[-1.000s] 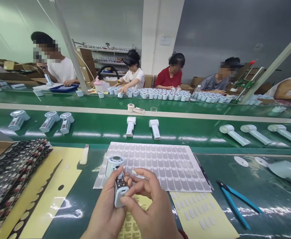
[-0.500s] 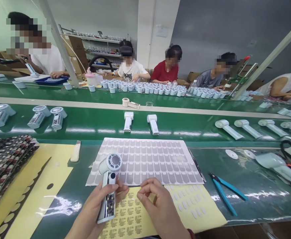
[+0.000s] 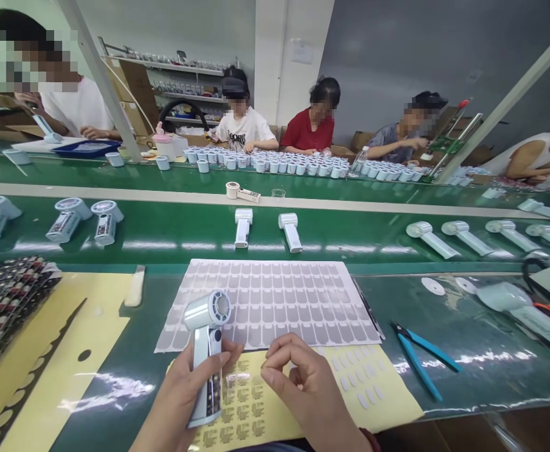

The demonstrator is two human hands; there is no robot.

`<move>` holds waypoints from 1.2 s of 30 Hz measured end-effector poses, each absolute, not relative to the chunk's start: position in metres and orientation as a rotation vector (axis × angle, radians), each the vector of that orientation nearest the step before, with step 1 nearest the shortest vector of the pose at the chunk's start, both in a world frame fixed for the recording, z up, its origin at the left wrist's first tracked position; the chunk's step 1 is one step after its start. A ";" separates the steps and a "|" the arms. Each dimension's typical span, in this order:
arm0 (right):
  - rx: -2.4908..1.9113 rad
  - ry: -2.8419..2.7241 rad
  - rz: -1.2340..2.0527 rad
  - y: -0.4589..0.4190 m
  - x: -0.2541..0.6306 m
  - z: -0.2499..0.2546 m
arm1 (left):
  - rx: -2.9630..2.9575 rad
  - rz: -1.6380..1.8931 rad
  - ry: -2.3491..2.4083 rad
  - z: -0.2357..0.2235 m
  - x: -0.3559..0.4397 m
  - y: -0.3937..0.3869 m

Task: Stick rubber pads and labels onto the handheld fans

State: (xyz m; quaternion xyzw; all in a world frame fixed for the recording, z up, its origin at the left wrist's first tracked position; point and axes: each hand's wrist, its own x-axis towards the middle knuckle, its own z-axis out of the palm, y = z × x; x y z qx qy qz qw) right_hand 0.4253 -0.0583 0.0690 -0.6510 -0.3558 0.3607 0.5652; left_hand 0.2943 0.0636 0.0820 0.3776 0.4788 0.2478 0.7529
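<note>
My left hand (image 3: 177,392) is wrapped round the handle of a pale blue handheld fan (image 3: 204,317). Its round head points up, with the grille turned to the right, and a dark glossy panel runs down the handle. My right hand (image 3: 310,389) is pinched, thumb against forefinger, a little to the right of the fan. Whatever may be between those fingertips is too small to make out. Beneath both hands lies a yellow sticker sheet (image 3: 243,411) with rows of small printed labels and white oval stickers. Behind it is a white sheet of grey stickers (image 3: 275,301).
Blue-handled cutters (image 3: 423,358) and tweezers (image 3: 368,307) lie to the right. Patterned sticker sheets (image 3: 11,320) are stacked at left. More handheld fans (image 3: 290,232) rest on the green conveyor belt (image 3: 199,229). Several co-workers sit across it behind rows of small cups (image 3: 275,164).
The fan in my left hand has turned, so its grille and dark panel now face more to the right. My right hand stays pinched nearby. The view has shifted slightly.
</note>
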 end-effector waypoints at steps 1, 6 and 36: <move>-1.499 -0.836 0.849 -0.058 0.426 0.075 | 0.821 0.538 1.049 0.085 0.296 0.063; -1.344 -0.785 0.904 -0.048 0.421 0.104 | 0.756 0.571 0.951 0.100 0.309 0.062; -1.214 -0.659 0.624 -0.010 0.448 0.109 | 1.030 0.419 0.722 0.120 0.352 0.089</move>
